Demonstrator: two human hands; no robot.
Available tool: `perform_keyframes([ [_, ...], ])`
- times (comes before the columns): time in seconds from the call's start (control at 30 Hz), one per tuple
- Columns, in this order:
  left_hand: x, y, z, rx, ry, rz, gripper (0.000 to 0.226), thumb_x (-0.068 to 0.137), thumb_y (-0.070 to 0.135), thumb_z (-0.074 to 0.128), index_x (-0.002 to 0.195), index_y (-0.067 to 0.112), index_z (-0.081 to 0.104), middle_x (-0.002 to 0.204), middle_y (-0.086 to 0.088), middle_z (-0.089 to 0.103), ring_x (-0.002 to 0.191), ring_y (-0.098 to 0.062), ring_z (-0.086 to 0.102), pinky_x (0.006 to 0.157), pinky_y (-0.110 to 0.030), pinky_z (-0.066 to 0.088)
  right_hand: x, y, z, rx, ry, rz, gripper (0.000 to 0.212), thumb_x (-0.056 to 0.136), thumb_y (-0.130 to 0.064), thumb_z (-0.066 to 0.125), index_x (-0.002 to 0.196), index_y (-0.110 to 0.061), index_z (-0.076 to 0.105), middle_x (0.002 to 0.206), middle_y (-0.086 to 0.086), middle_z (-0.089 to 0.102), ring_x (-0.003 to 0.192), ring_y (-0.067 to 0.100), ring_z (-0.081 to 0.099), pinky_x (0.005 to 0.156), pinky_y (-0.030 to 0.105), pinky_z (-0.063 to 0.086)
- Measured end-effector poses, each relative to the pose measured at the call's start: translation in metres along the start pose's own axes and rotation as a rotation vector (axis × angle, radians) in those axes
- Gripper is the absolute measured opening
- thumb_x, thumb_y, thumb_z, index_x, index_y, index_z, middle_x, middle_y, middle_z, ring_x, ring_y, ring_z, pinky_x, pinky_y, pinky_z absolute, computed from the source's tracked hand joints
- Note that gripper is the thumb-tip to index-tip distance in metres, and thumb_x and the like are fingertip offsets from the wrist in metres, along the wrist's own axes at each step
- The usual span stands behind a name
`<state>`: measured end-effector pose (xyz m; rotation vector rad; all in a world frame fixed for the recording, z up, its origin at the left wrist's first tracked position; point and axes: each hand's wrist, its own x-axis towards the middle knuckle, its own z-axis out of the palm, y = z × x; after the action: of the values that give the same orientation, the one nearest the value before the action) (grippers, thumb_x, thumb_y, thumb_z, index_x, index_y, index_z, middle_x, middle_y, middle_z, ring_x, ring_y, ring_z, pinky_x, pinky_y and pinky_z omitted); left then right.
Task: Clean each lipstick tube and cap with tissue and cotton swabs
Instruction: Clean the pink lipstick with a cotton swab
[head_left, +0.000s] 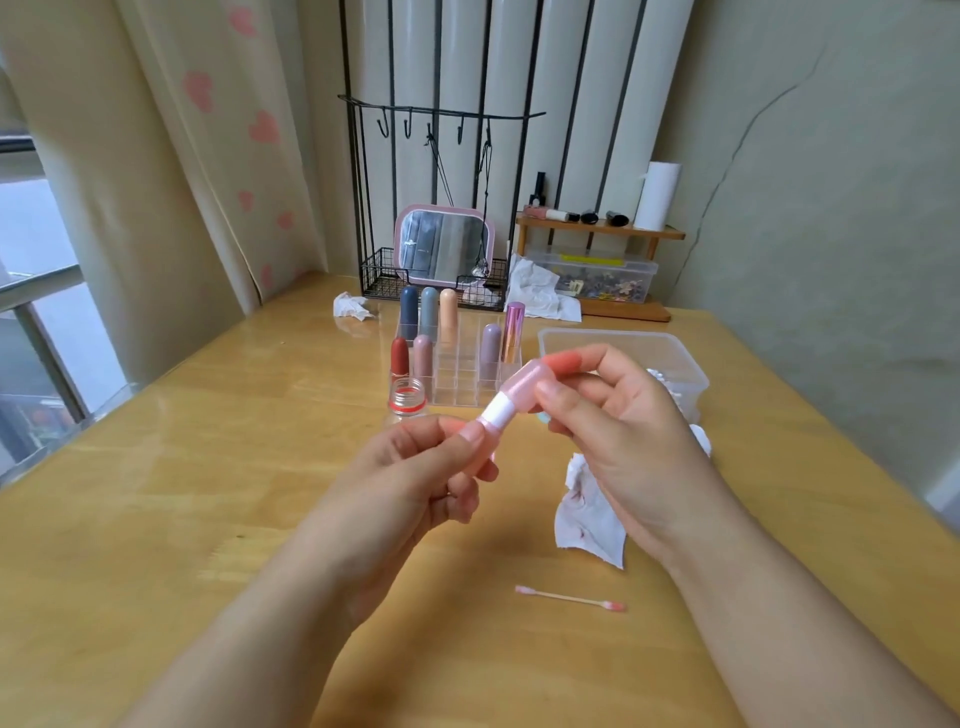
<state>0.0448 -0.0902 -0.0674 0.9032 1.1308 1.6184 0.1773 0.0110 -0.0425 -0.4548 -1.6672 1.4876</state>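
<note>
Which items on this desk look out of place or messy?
A used cotton swab with pink-stained tips lies loose on the table, and a stained, crumpled tissue lies beside the right hand. More crumpled tissues lie near the wire rack.

A home dressing corner, probably a bedroom. A wooden worktop (208, 493) stands against a wall beside a window (36, 322) hung with a cream curtain (208, 156) printed with pink hearts. At the worktop's far edge stand a pink-framed mirror (444, 247) in a black wire rack (431, 197) with hooks, a small wooden shelf (597, 231) carrying cosmetics bottles, and a clear acrylic organiser (457, 369) holding lipsticks. Crumpled tissues (353, 305) lie near the far left corner.
</note>
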Motion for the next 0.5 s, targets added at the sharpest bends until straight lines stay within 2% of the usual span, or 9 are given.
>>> perform_keyframes([
  [0.07, -0.001, 0.000, 0.000, 0.027, -0.025, 0.022, 0.015, 0.074, 0.028, 0.064, 0.074, 0.015, 0.072, 0.063, -0.007, 0.054, 0.057, -0.015, 0.044, 0.055, -0.019, 0.042, -0.001, 0.001, 0.000, -0.043, -0.006, -0.003, 0.008, 0.084, -0.014, 0.063, 0.090, -0.012, 0.058, 0.077, -0.004, 0.072, 0.075, 0.002, 0.065, 0.066, 0.011, 0.048],
  [0.2, 0.000, -0.002, 0.000, 0.074, -0.014, 0.058, 0.017, 0.074, 0.030, 0.065, 0.077, 0.016, 0.074, 0.070, -0.007, 0.062, 0.057, -0.013, 0.042, 0.057, -0.017, 0.042, -0.004, 0.006, 0.004, -0.115, -0.083, -0.012, 0.010, 0.085, -0.006, 0.065, 0.087, -0.015, 0.060, 0.082, 0.001, 0.071, 0.080, 0.009, 0.066, 0.076, 0.019, 0.052],
  [0.3, 0.001, -0.006, 0.001, 0.150, 0.011, 0.106, 0.018, 0.075, 0.030, 0.070, 0.080, 0.013, 0.073, 0.065, -0.002, 0.064, 0.055, -0.012, 0.046, 0.056, -0.018, 0.042, -0.005, 0.005, 0.001, -0.178, -0.125, -0.037, 0.013, 0.085, -0.006, 0.064, 0.086, -0.018, 0.059, 0.081, -0.006, 0.070, 0.082, 0.007, 0.066, 0.078, 0.020, 0.052],
  [0.4, 0.001, -0.008, 0.004, 0.239, 0.036, 0.134, 0.030, 0.075, 0.032, 0.068, 0.089, 0.006, 0.070, 0.061, 0.003, 0.064, 0.053, -0.009, 0.048, 0.058, -0.018, 0.042, -0.008, 0.003, -0.002, -0.246, -0.151, -0.037, 0.014, 0.086, -0.006, 0.064, 0.086, -0.019, 0.057, 0.081, -0.012, 0.069, 0.082, 0.004, 0.066, 0.078, 0.021, 0.051],
  [0.5, 0.000, -0.006, 0.006, 0.310, 0.039, 0.155, 0.035, 0.070, 0.032, 0.065, 0.091, 0.004, 0.068, 0.063, 0.002, 0.065, 0.054, -0.009, 0.052, 0.059, -0.018, 0.044, -0.011, 0.002, -0.003, -0.304, -0.153, -0.008, 0.018, 0.085, -0.006, 0.065, 0.089, -0.018, 0.052, 0.086, -0.007, 0.070, 0.082, 0.007, 0.068, 0.079, 0.024, 0.053],
])
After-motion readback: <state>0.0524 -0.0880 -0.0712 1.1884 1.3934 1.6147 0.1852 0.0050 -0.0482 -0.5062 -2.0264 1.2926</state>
